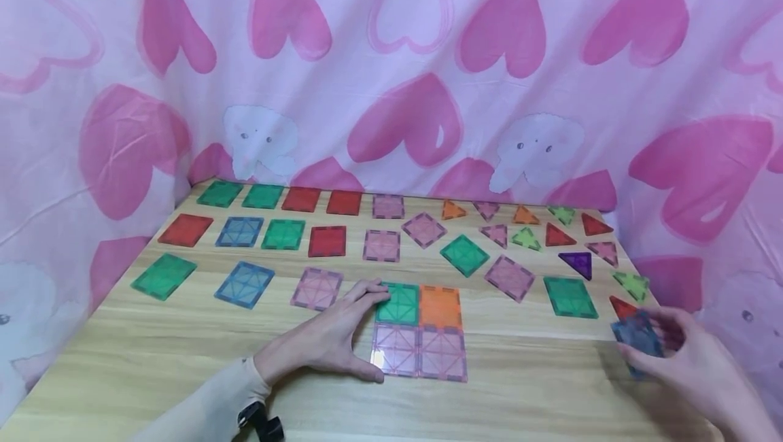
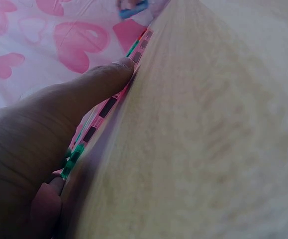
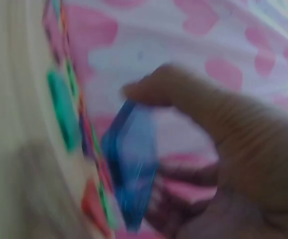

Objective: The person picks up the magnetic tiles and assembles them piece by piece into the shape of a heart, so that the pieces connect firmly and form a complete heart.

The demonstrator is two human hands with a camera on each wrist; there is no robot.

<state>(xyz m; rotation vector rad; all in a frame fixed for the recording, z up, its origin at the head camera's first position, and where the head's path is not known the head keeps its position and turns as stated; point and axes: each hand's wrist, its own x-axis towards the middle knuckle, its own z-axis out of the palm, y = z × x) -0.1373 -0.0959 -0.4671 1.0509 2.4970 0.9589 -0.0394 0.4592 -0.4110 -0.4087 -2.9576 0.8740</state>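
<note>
Four square magnetic tiles lie edge to edge in a two-by-two block: a green tile [image 1: 399,303], an orange tile [image 1: 440,306] and two pink tiles [image 1: 443,352]. My left hand [image 1: 330,336] rests along the block's left side, its fingers at the green tile and its thumb by the lower pink corner. In the left wrist view the extended thumb [image 2: 104,77] lies on the pink edge. At the far right, my right hand [image 1: 691,353] pinches a blue square tile [image 3: 131,154] between thumb and fingers, above the table near a red triangle tile [image 1: 622,308].
Loose square tiles in green, red, blue and pink, such as a blue square [image 1: 245,285], lie in rows across the back and left of the wooden table [image 1: 183,367]. Several small triangles, one a purple triangle [image 1: 578,264], are at the back right. A pink heart-patterned curtain [image 1: 404,122] surrounds the table.
</note>
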